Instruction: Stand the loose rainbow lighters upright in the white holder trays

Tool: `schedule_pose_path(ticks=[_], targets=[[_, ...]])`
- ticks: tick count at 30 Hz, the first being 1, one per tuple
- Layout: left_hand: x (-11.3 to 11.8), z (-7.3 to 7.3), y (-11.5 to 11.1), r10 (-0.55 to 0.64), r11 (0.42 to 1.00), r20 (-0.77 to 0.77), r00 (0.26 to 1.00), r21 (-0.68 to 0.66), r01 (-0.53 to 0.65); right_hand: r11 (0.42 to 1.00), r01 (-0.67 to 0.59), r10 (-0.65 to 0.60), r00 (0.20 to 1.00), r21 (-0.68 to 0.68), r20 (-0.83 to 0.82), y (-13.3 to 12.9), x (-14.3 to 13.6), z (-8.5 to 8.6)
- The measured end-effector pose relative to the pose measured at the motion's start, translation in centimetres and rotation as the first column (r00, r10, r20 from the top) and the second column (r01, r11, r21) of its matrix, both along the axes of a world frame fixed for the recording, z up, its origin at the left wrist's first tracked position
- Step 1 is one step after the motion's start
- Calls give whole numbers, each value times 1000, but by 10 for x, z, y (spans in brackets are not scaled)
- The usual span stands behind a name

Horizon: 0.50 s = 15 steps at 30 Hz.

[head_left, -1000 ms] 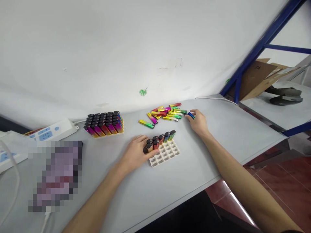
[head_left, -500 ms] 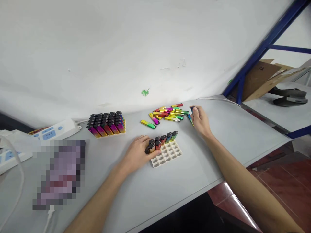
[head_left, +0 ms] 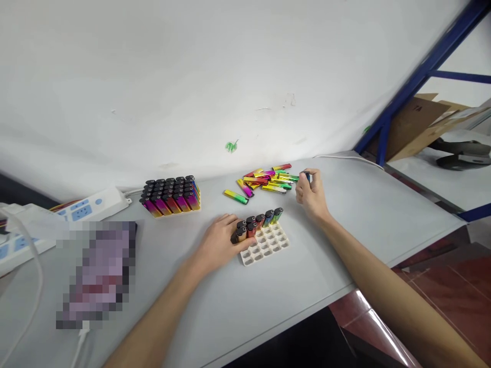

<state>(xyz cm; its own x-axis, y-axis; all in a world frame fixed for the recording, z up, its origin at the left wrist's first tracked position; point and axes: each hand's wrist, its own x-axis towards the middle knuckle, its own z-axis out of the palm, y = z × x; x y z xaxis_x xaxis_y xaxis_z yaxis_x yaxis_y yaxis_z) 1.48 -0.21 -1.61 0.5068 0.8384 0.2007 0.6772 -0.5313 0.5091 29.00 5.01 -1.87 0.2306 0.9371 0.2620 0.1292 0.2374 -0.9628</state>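
Observation:
A white slotted tray (head_left: 268, 246) lies in the middle of the table, with several lighters (head_left: 260, 221) upright along its back and left slots. My left hand (head_left: 222, 239) is wrapped round the tray's left end, thumb at its front; some fingers are hidden behind the lighters. To the right of the loose pile, my right hand (head_left: 311, 193) is closed on a lighter (head_left: 307, 176), of which only a dark blue end shows. The pile of shiny coloured lighters (head_left: 264, 179) lies near the wall, and one yellow-green lighter (head_left: 236, 197) sits apart at its left.
A full block of upright lighters (head_left: 171, 197) stands at the back left. Beyond it are a white power strip (head_left: 92, 204), a pixelated object (head_left: 99, 273) and a white cable (head_left: 81, 337). A blue rack frame (head_left: 383, 138) and a cardboard box (head_left: 416, 122) are at the right.
The blue lighter beside the pile has left the table and my right hand has closed round it. My left hand stays at the tray. The view has shifted slightly.

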Motion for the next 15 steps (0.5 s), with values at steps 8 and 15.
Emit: schedule_pose_path(ticks=[8,15], targets=[[0,-1,0,1,1000,-8,1000,-12,-1,992,-15,-10,980,-125,-200,4,5,-4],[-1,-1,0,-3,1000,-6,1000,-9,3,985,8,-54,962,-172,-268,8,7,-6]])
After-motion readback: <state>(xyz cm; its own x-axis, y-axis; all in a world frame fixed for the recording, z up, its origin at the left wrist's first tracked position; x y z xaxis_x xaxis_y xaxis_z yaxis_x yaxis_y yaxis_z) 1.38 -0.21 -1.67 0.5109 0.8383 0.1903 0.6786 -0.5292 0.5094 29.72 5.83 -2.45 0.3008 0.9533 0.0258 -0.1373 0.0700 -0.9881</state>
